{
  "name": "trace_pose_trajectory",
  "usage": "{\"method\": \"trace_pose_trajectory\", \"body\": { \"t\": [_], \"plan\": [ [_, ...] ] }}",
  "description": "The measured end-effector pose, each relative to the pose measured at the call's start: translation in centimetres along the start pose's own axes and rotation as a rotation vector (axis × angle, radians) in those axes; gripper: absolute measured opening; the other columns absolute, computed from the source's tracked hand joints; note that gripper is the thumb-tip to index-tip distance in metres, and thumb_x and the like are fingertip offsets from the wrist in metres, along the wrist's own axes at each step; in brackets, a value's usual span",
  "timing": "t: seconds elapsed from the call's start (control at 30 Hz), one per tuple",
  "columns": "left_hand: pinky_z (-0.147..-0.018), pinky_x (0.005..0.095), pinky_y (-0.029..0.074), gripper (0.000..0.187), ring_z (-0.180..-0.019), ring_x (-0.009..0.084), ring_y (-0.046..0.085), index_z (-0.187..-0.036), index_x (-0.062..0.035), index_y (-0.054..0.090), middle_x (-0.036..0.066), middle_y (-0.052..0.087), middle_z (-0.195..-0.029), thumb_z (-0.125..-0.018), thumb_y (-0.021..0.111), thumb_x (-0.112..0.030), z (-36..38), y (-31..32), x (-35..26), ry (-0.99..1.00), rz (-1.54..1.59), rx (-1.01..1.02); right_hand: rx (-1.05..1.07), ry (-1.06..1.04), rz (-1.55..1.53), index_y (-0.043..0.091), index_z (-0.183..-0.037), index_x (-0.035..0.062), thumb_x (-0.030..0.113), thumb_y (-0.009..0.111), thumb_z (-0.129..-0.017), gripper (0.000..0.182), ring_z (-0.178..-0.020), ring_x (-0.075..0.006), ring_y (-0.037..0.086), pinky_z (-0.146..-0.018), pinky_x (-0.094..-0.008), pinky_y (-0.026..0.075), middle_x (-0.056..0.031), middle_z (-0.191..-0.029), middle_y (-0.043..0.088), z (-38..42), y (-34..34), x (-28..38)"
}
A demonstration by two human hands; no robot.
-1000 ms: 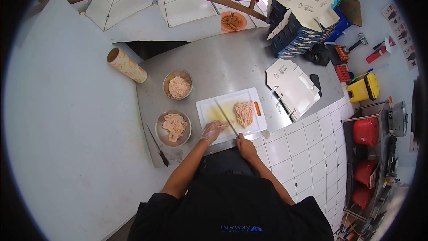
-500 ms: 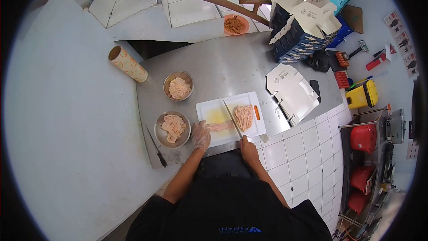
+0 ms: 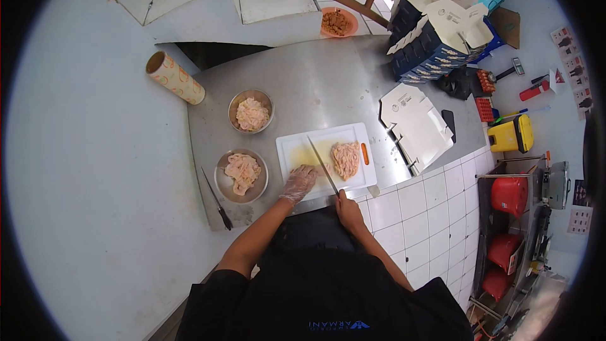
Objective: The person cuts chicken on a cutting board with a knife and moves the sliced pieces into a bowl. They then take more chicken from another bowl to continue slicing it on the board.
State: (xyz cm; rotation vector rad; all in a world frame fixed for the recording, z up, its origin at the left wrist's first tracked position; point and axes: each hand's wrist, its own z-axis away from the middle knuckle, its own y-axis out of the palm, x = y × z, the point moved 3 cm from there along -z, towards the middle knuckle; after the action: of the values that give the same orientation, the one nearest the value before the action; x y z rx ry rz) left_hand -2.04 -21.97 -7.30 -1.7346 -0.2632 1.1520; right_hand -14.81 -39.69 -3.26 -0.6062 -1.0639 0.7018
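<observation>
My right hand (image 3: 349,211) is closed around the handle of a long knife (image 3: 322,163), whose blade slants across the white cutting board (image 3: 291,142). My left hand (image 3: 300,182), in a clear plastic glove, presses curled fingers over a strip of pale raw chicken (image 3: 323,170) on the board. Most of that strip is hidden under the glove; a short end shows beside the blade. To the right of the knife lies a heap of cut raw chicken (image 3: 345,160). Left of the board, a steel bowl (image 3: 263,183) holds larger raw pieces.
A second steel bowl (image 3: 270,106) of raw chicken stands farther back. Another knife (image 3: 216,199) lies at the table's left edge, below a plastic-wrap roll (image 3: 177,77). On the right are a flat white carton (image 3: 416,125), a phone-like black object (image 3: 448,125) and stacked boxes (image 3: 435,41).
My left hand has moved right along the strip, closer to the knife, covering most of it. The knife stays in my right hand, with its blade shifted slightly left.
</observation>
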Motion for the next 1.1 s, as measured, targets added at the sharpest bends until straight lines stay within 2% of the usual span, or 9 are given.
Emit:
{"method": "trace_pose_trajectory", "body": {
  "t": [0.13, 0.23, 0.33, 0.43, 0.53, 0.67, 0.77, 0.87, 1.1],
  "plan": [
    [-0.098, 0.0422, 0.048, 0.022, -0.116, 0.0302, 0.058, -0.11, -0.004, 0.062, 0.013, 0.061, -0.122, -0.091, 0.062, -0.015, -1.0, 0.8, -0.1, 0.079, -0.039, -0.078, 0.063, 0.098, -0.007, 0.045, -0.112, 0.0022, 0.025, 0.048, -0.105, 0.024, -0.073, -0.0546, 0.064, -0.064, -0.0642, 0.049, -0.0351, -0.077, 0.064, 0.4, 0.8, -0.2],
    [-0.089, 0.0446, 0.051, 0.013, -0.106, 0.0251, 0.06, -0.101, -0.0073, 0.061, 0.007, 0.061, -0.108, -0.092, 0.064, -0.015, -1.9, 3.0, 0.4, 0.05, 0.035, -0.189, 0.022, 0.089, -0.046, 0.045, -0.116, 0.0005, 0.025, 0.049, -0.104, 0.027, -0.073, -0.0555, 0.063, -0.065, -0.0644, 0.049, -0.0363, -0.078, 0.064, -1.7, 2.4, -0.7],
    [-0.088, 0.0454, 0.051, 0.012, -0.106, 0.0256, 0.059, -0.1, -0.0069, 0.058, 0.009, 0.059, -0.106, -0.09, 0.064, -0.013, -2.1, 2.9, 0.1, 0.062, 0.059, -0.263, -0.022, 0.064, -0.085, 0.045, -0.118, -0.0002, 0.023, 0.05, -0.102, 0.029, -0.072, -0.0558, 0.063, -0.064, -0.0645, 0.048, -0.036, -0.077, 0.064, -6.5, 2.6, 1.5],
    [-0.088, 0.0456, 0.05, 0.016, -0.107, 0.0274, 0.058, -0.101, -0.0059, 0.057, 0.011, 0.057, -0.109, -0.089, 0.065, -0.011, -1.6, 3.1, 0.9, -0.143, 0.227, -0.072, -0.033, 0.039, -0.049, 0.043, -0.118, 0.0017, 0.023, 0.051, -0.101, 0.028, -0.072, -0.0556, 0.063, -0.063, -0.0648, 0.047, -0.0357, -0.077, 0.064, -8.7, 2.4, 3.4],
    [-0.104, 0.0434, 0.046, 0.03, -0.126, 0.0307, 0.052, -0.121, -0.007, 0.058, 0.011, 0.056, -0.127, -0.096, 0.06, -0.022, -1.5, 3.0, 0.8, -0.05, 0.03, 0.05, 0.014, 0.068, -0.035, 0.042, -0.117, 0.0033, 0.024, 0.051, -0.101, 0.027, -0.072, -0.0551, 0.063, -0.064, -0.0651, 0.047, -0.0353, -0.076, 0.063, -5.4, 2.8, 1.3],
    [-0.1, 0.0463, 0.049, 0.028, -0.128, 0.028, 0.052, -0.121, -0.0091, 0.059, 0.009, 0.056, -0.128, -0.097, 0.056, -0.025, -1.6, 4.8, 1.6, -0.006, 0.087, -0.033, 0.02, 0.096, -0.02, 0.042, -0.116, 0.0038, 0.024, 0.052, -0.1, 0.027, -0.073, -0.0549, 0.063, -0.065, -0.0654, 0.047, -0.0352, -0.076, 0.063, -2.0, 3.3, -1.3],
    [-0.097, 0.0449, 0.05, 0.027, -0.125, 0.0282, 0.053, -0.121, -0.0102, 0.058, 0.009, 0.056, -0.128, -0.097, 0.055, -0.023, -1.4, 5.4, 2.0, 0.035, -0.062, -0.036, -0.018, 0.078, -0.065, 0.042, -0.116, 0.0043, 0.023, 0.053, -0.1, 0.027, -0.075, -0.0552, 0.064, -0.066, -0.0652, 0.048, -0.0351, -0.077, 0.064, -6.4, 2.4, 1.9],
    [-0.091, 0.0445, 0.049, 0.014, -0.11, 0.0319, 0.056, -0.105, -0.0068, 0.06, 0.011, 0.058, -0.112, -0.091, 0.062, -0.01, -2.0, 1.5, -0.1, -0.084, 0.128, 0.034, -0.093, -0.049, 0.015, 0.042, -0.122, 0.0046, 0.025, 0.052, -0.1, 0.031, -0.076, -0.0544, 0.065, -0.068, -0.0645, 0.049, -0.0346, -0.08, 0.065, -10.4, 2.6, 3.0],
    [-0.082, 0.0428, 0.054, 0.012, -0.106, 0.0283, 0.06, -0.096, -0.0072, 0.068, 0.008, 0.062, -0.106, -0.088, 0.068, -0.016, 0.6, -1.5, 0.6, 0.062, 0.055, -0.202, -0.018, 0.149, 0.136, 0.044, -0.114, 0.0054, 0.029, 0.049, -0.104, 0.026, -0.075, -0.0521, 0.066, -0.068, -0.0635, 0.051, -0.0314, -0.078, 0.067, -1.1, 0.2, -0.5]
  ]
}}
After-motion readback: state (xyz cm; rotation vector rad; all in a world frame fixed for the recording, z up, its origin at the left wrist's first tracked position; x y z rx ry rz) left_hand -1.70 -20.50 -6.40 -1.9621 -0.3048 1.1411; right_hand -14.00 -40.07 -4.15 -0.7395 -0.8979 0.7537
